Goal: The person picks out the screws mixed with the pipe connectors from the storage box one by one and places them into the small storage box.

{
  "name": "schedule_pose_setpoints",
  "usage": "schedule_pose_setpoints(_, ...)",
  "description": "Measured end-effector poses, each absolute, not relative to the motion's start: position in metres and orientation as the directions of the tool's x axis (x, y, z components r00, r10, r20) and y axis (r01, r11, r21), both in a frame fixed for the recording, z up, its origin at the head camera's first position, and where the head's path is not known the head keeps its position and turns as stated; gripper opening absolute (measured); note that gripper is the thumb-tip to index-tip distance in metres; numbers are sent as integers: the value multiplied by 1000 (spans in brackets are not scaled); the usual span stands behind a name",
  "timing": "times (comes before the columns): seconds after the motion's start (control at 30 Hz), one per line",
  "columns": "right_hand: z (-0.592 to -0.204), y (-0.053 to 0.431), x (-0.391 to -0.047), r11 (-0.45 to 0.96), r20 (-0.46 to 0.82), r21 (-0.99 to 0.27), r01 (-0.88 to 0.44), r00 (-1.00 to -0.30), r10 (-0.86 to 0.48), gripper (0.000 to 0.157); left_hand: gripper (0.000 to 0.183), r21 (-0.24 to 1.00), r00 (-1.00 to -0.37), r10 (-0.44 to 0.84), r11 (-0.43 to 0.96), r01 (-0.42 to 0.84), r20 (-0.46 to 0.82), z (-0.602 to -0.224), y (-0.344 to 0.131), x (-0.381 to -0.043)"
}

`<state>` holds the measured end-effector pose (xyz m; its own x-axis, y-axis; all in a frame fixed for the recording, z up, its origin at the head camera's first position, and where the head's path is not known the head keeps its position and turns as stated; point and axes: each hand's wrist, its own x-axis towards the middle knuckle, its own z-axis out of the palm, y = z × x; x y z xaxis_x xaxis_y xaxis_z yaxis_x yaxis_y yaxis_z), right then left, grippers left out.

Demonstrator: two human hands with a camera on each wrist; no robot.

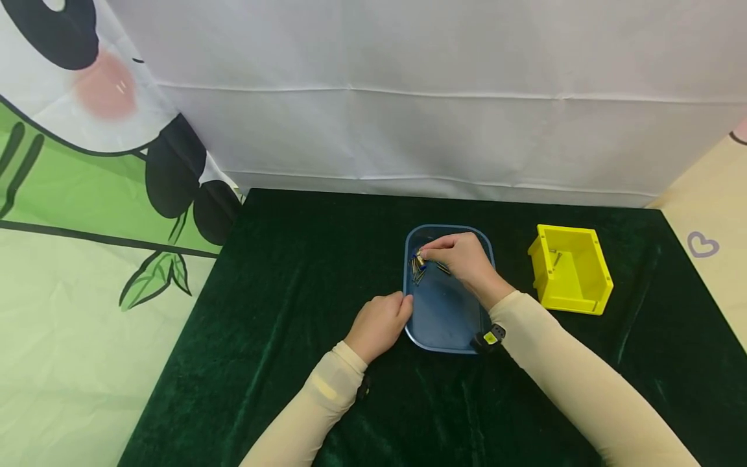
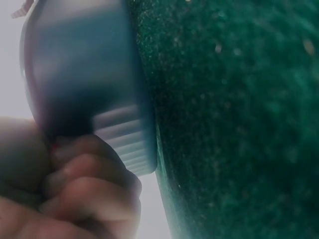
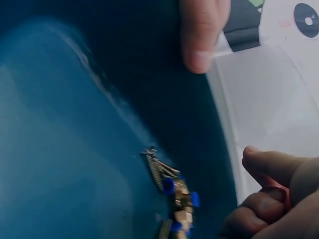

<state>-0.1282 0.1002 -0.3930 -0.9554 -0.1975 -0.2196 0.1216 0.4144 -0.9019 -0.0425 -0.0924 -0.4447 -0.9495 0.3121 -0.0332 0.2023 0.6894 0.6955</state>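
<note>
Counter (image 1: pixel 303 259), green cloth over it, blue tray (image 1: pixel 440 327) and yellow bin (image 1: pixel 574 303) on top: looks part-way to me.
Tray sits mid-counter, bin well apart on the right. Left hand (image 1: pixel 378 324) grips the tray's left rim; right hand (image 1: pixel 461 256) is over its far-left end, thumb and forefinger parted in the wrist view, nothing visible between them. Just below: brass fittings (image 3: pixel 183 201) with blue ends, lying on the tray floor among loose screws (image 3: pixel 154 172). Bin has a few screws (image 1: pixel 558 259); I can't see any fittings in it. I'd call the screws in the bin done, tray contents left.
</note>
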Motion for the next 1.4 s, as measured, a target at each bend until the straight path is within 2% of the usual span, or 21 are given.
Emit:
schedule_pose_setpoints(0.2, -401, 95, -135, 417, -222, -900, 131, -959, -179, 18, 39, 697, -952, 303, 693, 184, -50, -445, -91, -43)
schedule_pose_setpoints(0.33, -405, 93, -138, 468, -171, -881, 70, -969, -177, 17, 39, 699, -950, 308, 689, 192, -43, -445, -90, -43)
schedule_pose_setpoints(0.47, -409, 93, -139, 523, -141, -852, 19, -971, -195, 14, 40, 698, -950, 311, 688, 198, -37, -445, -90, -43)
schedule_pose_setpoints(0.7, -413, 91, -139, 592, -164, -806, -10, -957, -239, 10, 41, 703, -949, 311, 686, 187, -50, -446, -91, -44)
schedule_pose_setpoints(0.97, -417, 89, -143, 617, -138, -783, -76, -947, -291, 5, 40, 698, -951, 307, 688, 198, -33, -443, -92, -46)
schedule_pose_setpoints(1.4, -422, 90, -137, 660, -221, -749, -64, -914, -339, 8, 39, 716, -950, 308, 675, 176, -57, -446, -92, -42)
